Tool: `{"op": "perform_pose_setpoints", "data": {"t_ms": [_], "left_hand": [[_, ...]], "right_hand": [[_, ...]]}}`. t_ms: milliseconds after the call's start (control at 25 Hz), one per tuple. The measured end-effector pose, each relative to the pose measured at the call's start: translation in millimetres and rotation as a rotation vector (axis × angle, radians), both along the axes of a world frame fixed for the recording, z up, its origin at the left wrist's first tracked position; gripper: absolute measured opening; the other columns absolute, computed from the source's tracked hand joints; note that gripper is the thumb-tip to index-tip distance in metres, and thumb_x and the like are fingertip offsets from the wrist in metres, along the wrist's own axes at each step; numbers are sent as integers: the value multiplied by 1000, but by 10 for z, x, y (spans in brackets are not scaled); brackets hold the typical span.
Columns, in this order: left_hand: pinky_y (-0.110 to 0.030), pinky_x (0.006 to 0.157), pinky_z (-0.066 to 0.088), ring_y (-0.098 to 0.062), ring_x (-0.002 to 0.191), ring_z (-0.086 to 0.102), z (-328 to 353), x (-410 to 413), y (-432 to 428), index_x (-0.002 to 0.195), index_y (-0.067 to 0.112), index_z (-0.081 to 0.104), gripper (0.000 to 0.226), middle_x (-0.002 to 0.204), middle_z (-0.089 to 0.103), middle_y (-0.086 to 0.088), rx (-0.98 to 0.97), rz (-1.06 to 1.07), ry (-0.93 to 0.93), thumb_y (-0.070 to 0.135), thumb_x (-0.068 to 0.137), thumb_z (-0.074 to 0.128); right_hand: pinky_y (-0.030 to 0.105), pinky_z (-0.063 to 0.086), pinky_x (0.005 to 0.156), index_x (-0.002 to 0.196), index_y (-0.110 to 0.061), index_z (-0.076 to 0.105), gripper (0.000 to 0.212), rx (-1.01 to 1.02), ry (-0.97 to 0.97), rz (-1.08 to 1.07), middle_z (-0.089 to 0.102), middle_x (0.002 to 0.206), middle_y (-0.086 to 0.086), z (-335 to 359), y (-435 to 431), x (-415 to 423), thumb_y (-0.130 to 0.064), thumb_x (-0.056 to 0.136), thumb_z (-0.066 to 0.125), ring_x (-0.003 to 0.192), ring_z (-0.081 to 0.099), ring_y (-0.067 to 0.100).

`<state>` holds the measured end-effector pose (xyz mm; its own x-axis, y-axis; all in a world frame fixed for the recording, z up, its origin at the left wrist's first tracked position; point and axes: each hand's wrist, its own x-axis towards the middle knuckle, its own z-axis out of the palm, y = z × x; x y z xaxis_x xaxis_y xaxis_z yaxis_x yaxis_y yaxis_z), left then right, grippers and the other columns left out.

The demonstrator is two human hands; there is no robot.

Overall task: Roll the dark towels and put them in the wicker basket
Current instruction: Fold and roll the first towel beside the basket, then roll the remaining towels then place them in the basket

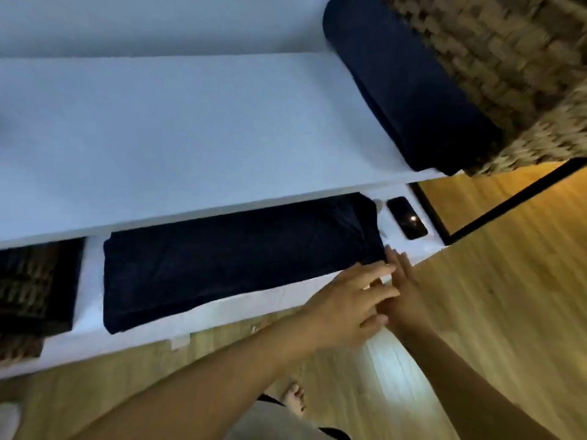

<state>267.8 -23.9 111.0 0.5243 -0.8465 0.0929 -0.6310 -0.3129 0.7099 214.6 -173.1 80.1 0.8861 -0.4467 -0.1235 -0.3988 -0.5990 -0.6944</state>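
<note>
A smooth white top board (190, 138) spans the view, with a lower white shelf (222, 315) jutting out beneath it above a glossy wood-plank floor (492, 312). At the upper right the wicker basket (508, 58), coarse tan weave, is blurred and cut off by the frame. A rolled towel (403, 90), plush navy and shaped like a thick cylinder, lies on the top board touching the basket's side.

On the lower shelf a second dark towel (238, 262) lies flat as a long folded rectangle, its far edge hidden under the top board and its right end wrinkled. At the far left a dark woven container (31, 281) is half hidden and hard to make out.

Both bare forearms reach in from below. The left hand (346, 306) hovers palm down with fingers spread and loosely extended, overlapping the right hand (405, 287), whose straight fingers touch the flat towel's near right corner; neither grips anything. A black phone (407, 222) lies beyond that corner. A bare foot (295, 401) shows below.
</note>
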Motion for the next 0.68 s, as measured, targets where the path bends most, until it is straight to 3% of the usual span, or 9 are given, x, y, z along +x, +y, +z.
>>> {"op": "perform_pose_setpoints", "data": {"t_ms": [80,120,200,280,360,480,600,680], "left_hand": [[-27,107,41,-14,127,53,-546,-312,494,120,20,62,29,130,59,3,36,364,659,22,91,64],[-21,94,48,-16,116,61,-756,-432,757,109,19,65,18,115,66,4,34,595,864,18,91,65],[-16,76,50,-21,102,66,-1038,-525,1288,96,17,67,8,99,70,0,-19,1022,1067,11,92,64],[-26,82,53,-27,99,67,-1156,-469,1730,103,9,64,11,106,70,-12,-198,1316,1285,8,96,56],[-37,94,52,-29,101,67,-1311,-316,2029,111,3,61,17,116,67,-17,-351,1493,1347,9,99,51],[-34,93,53,-25,103,66,-1567,70,2208,121,2,56,23,126,63,-14,-537,1593,1352,10,102,48],[-31,89,57,-20,97,68,-1702,388,2241,131,6,55,31,123,64,-13,-722,1715,1387,16,101,50],[-33,86,59,-21,98,69,-1731,519,2247,130,8,56,33,116,65,-12,-812,1749,1381,20,100,55]], "right_hand": [[38,39,110,140,-21,51,47,-27,214,15,55,142,6,-339,13,-132,-32,95,59,133,48,27],[36,41,108,133,-18,59,38,23,271,3,61,134,7,-518,37,-167,-29,96,59,126,54,26],[32,44,104,115,-16,70,23,239,300,-85,68,121,5,-707,92,-153,-23,95,62,117,62,24],[34,49,98,101,-16,72,12,453,300,-215,71,112,7,-810,53,-4,-14,94,63,105,65,25],[38,52,88,98,-11,69,12,621,290,-325,68,105,13,-908,-5,209,-6,96,58,96,65,30],[37,56,84,121,-1,58,26,813,261,-404,64,107,14,-1089,-95,570,-5,101,41,94,69,24],[33,53,95,143,-8,41,42,984,357,-464,54,131,10,-1367,-85,879,-14,105,25,125,56,18],[31,60,80,133,-18,53,33,1001,367,-621,59,126,4,-1460,-88,1021,-21,105,35,109,63,14]]}}
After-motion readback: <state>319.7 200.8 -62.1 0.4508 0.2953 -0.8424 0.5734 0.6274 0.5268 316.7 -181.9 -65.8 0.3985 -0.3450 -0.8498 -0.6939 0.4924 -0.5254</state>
